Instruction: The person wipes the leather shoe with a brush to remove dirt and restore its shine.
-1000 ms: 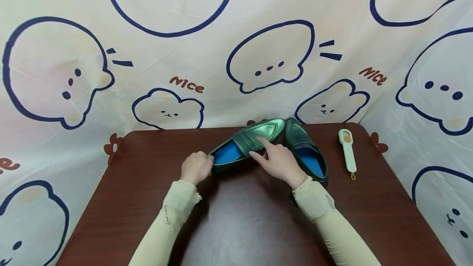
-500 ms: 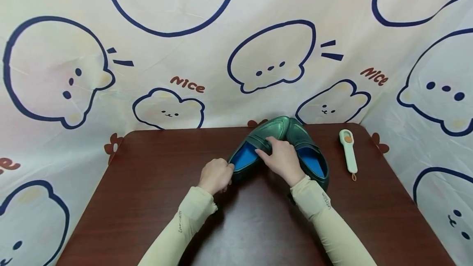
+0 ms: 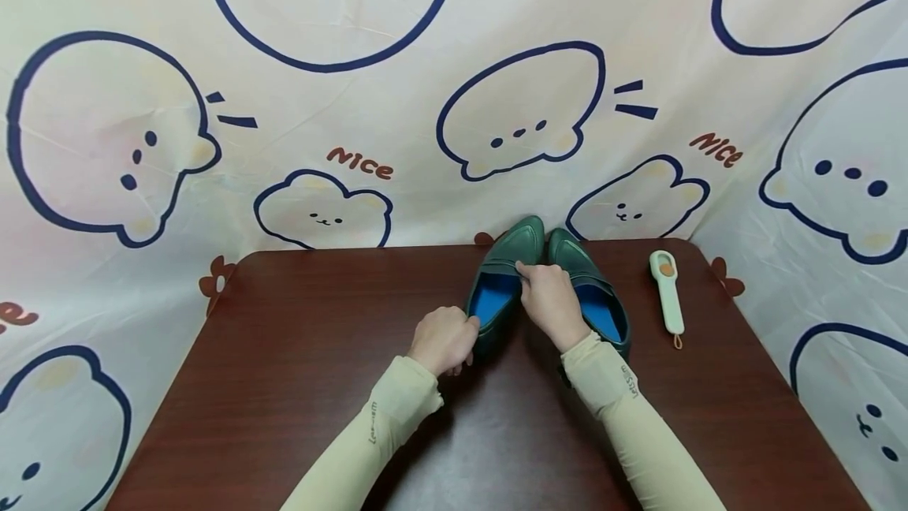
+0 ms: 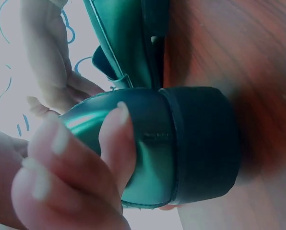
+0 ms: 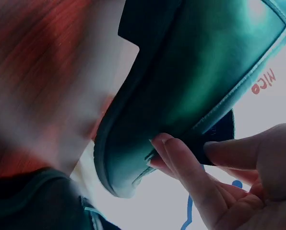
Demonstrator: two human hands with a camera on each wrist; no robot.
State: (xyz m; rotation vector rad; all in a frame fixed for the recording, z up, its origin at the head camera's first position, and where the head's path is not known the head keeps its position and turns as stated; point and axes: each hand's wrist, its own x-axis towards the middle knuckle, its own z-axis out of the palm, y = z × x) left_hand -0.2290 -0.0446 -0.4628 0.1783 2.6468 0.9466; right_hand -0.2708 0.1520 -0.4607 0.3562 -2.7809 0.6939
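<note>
A pair of green loafers with blue insoles stands at the table's far edge in the head view. My left hand (image 3: 443, 340) grips the back of the left loafer (image 3: 519, 244). In the left wrist view its thumb lies along the heel counter, above the dark block heel (image 4: 208, 143). My right hand (image 3: 552, 304) pinches the inner edge of that same loafer's opening, near the strap. The right wrist view shows thumb and fingers (image 5: 181, 160) at that edge. Just right of it, partly behind my right hand, is the right loafer (image 3: 574, 260). The two toes are slightly apart.
On the right of the brown table (image 3: 319, 298) lies a pale green handheld tool (image 3: 667, 294) with a round head, an orange button and a small loop. A printed cloth (image 3: 411, 117) hangs close behind the table and along its sides.
The left loafer has turned from slanting sideways to pointing mostly away, its heel swinging right. My left hand moved right with it; my right hand went from touching the upper to pinching the opening's edge.
</note>
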